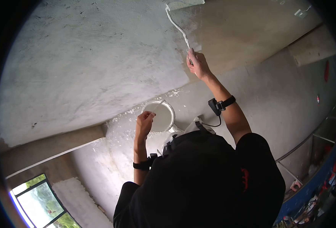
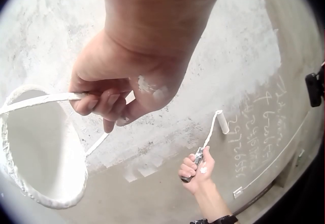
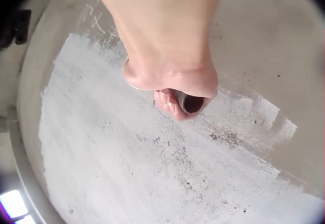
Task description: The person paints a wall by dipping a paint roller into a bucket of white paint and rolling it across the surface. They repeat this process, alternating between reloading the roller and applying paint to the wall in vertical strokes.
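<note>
My left hand [image 1: 144, 123] grips the white-coated handle [image 2: 45, 99] of a bucket [image 1: 172, 114]. Whitish paint fills part of the bucket, which hangs tilted below the hand in the left wrist view. White smears mark the heel of this palm. Raised up and to the right, my right hand [image 1: 199, 66] holds a paint roller [image 1: 177, 26] by its grip, fingers wrapped round it. The roller's white sleeve [image 2: 222, 121] lies along the wall near the edge of the white coat. In the right wrist view only the hollow butt of the grip [image 3: 193, 104] shows; the sleeve is hidden.
White paint [image 1: 99, 57] covers much of the wall; bare brownish wall [image 1: 236, 34] lies to the right, with chalk-like writing [image 2: 259, 127]. White splashes dot the surface around the bucket. A window [image 1: 42, 201] stands lower left, and clutter [image 1: 312, 205] lies lower right.
</note>
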The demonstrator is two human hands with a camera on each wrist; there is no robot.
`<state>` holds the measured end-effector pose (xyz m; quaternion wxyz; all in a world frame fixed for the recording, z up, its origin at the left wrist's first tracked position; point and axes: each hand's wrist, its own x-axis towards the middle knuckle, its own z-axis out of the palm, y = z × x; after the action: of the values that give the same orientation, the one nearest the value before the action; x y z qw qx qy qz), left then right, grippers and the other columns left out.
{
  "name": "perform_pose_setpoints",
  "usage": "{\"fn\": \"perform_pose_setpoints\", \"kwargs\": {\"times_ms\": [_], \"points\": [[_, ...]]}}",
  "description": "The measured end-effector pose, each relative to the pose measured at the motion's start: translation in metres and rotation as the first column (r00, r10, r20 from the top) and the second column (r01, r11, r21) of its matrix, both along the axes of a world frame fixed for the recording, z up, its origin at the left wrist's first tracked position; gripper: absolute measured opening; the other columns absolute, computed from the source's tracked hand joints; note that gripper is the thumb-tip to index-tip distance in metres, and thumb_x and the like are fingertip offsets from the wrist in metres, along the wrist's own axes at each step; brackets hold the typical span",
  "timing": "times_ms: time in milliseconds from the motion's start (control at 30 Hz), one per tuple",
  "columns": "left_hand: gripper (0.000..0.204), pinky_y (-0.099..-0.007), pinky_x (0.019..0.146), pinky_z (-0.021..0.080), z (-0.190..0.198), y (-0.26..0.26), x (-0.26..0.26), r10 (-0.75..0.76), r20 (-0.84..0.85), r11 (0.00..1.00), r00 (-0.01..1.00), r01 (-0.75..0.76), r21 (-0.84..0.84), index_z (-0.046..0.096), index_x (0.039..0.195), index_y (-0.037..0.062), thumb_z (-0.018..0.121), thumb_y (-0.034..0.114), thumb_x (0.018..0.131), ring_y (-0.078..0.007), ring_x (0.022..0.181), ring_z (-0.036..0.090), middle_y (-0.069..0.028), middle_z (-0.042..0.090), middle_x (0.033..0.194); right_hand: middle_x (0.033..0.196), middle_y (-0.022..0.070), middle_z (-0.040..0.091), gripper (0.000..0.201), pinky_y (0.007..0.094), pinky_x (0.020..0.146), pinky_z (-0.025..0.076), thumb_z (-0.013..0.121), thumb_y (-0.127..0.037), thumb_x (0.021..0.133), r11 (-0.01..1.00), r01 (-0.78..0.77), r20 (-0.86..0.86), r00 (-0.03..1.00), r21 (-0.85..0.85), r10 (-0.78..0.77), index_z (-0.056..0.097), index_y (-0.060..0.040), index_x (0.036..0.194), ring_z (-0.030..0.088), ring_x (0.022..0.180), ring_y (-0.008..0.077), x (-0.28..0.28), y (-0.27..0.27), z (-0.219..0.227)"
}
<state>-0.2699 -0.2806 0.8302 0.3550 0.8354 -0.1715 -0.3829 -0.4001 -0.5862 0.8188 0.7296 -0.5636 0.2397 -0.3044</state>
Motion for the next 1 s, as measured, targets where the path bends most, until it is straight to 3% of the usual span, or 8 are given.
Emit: {"fn": "perform_pose_setpoints", "kwargs": {"times_ms": [167, 300, 567, 667, 800, 867, 933, 1000], "points": [[0.024, -0.0257, 0.055, 0.037, -0.002, 0.006, 0.001, 0.027, -0.009, 0.999, 1.000, -0.027, -0.034, 0.069, 0.088, -0.0011, 0.062, 0.022, 0.087, -0.0080, 0.059, 0.048, -0.0006, 0.054, 0.064, 0.047, -0.0038, 0.035, 0.056, 0.0237, 0.036, 0.023, 0.037, -0.054, 0.101, 1.000, 0.018, -0.104, 0.994, -0.007, -0.019, 0.040, -0.0125, 0.063, 0.029, 0.038, 0.0054, -0.019, 0.014, -0.083], [0.023, -0.0263, 0.055, 0.038, 0.000, 0.007, 0.000, 0.037, -0.020, 0.998, 0.999, -0.038, -0.050, 0.068, 0.088, -0.0016, 0.061, 0.021, 0.087, -0.0084, 0.060, 0.049, -0.0013, 0.055, 0.065, 0.046, -0.0032, 0.036, 0.060, 0.0257, 0.037, 0.026, 0.040, -0.058, 0.098, 0.998, 0.056, -0.310, 0.950, 0.017, -0.048, 0.039, -0.0130, 0.058, 0.034, 0.038, 0.0087, -0.051, 0.025, -0.168], [0.023, -0.0273, 0.055, 0.039, -0.003, 0.008, 0.000, 0.044, -0.033, 0.998, 0.999, -0.045, -0.034, 0.067, 0.090, -0.0027, 0.062, 0.020, 0.087, -0.0097, 0.061, 0.050, -0.0028, 0.058, 0.066, 0.045, -0.0015, 0.034, 0.067, 0.0289, 0.032, 0.028, 0.044, -0.073, 0.088, 0.937, 0.188, -0.584, 0.811, 0.294, 0.020, 0.040, -0.0119, 0.059, 0.032, 0.033, 0.0124, -0.067, 0.037, -0.217], [0.024, -0.0277, 0.056, 0.039, -0.002, 0.008, 0.001, 0.027, -0.030, 0.999, 0.999, -0.028, -0.024, 0.067, 0.091, -0.0028, 0.062, 0.020, 0.086, -0.0100, 0.061, 0.050, -0.0035, 0.058, 0.067, 0.047, 0.0008, 0.038, 0.068, 0.0311, 0.032, 0.030, 0.042, -0.071, 0.090, 0.950, 0.160, -0.665, 0.744, 0.267, 0.062, 0.043, -0.0092, 0.062, 0.033, 0.032, 0.0144, -0.065, 0.031, -0.224], [0.025, -0.0278, 0.055, 0.040, -0.007, 0.008, 0.001, 0.035, 0.015, 0.998, 0.999, -0.035, -0.043, 0.068, 0.090, -0.0036, 0.062, 0.020, 0.086, -0.0097, 0.061, 0.051, -0.0036, 0.059, 0.066, 0.051, 0.0031, 0.042, 0.065, 0.0321, 0.032, 0.031, 0.043, -0.068, 0.090, 0.894, 0.206, -0.728, 0.663, 0.399, 0.173, 0.046, -0.0073, 0.067, 0.037, 0.033, 0.0153, -0.047, 0.007, -0.222], [0.025, -0.0278, 0.056, 0.040, -0.005, 0.008, -0.001, 0.055, 0.022, 0.998, 0.998, -0.055, -0.028, 0.068, 0.090, -0.0037, 0.062, 0.020, 0.086, -0.0097, 0.061, 0.051, -0.0036, 0.059, 0.066, 0.051, 0.0008, 0.041, 0.064, 0.0303, 0.032, 0.030, 0.046, -0.068, 0.089, 0.928, 0.108, -0.699, 0.690, 0.356, 0.188, 0.047, -0.0071, 0.069, 0.036, 0.033, 0.0132, -0.053, 0.001, -0.229], [0.025, -0.0278, 0.056, 0.040, -0.003, 0.010, -0.003, 0.073, 0.029, 0.997, 0.997, -0.072, -0.021, 0.068, 0.089, -0.0039, 0.062, 0.021, 0.086, -0.0098, 0.061, 0.051, -0.0036, 0.059, 0.066, 0.051, 0.0001, 0.040, 0.065, 0.0296, 0.033, 0.031, 0.046, -0.069, 0.089, 0.930, 0.013, -0.734, 0.618, 0.367, 0.281, 0.047, -0.0074, 0.068, 0.036, 0.035, 0.0117, -0.065, 0.007, -0.193], [0.019, -0.0218, 0.046, 0.032, -0.007, 0.010, -0.004, 0.086, -0.045, 0.992, 0.995, -0.090, -0.089, 0.066, 0.091, -0.0018, 0.061, 0.017, 0.090, -0.0043, 0.052, 0.041, 0.0036, 0.048, 0.064, 0.051, 0.0007, 0.040, 0.065, 0.0299, 0.033, 0.031, 0.044, -0.068, 0.090, 0.938, -0.124, -0.763, 0.551, 0.324, 0.337, 0.047, -0.0070, 0.068, 0.036, 0.035, 0.0117, -0.087, 0.022, -0.158]]}}
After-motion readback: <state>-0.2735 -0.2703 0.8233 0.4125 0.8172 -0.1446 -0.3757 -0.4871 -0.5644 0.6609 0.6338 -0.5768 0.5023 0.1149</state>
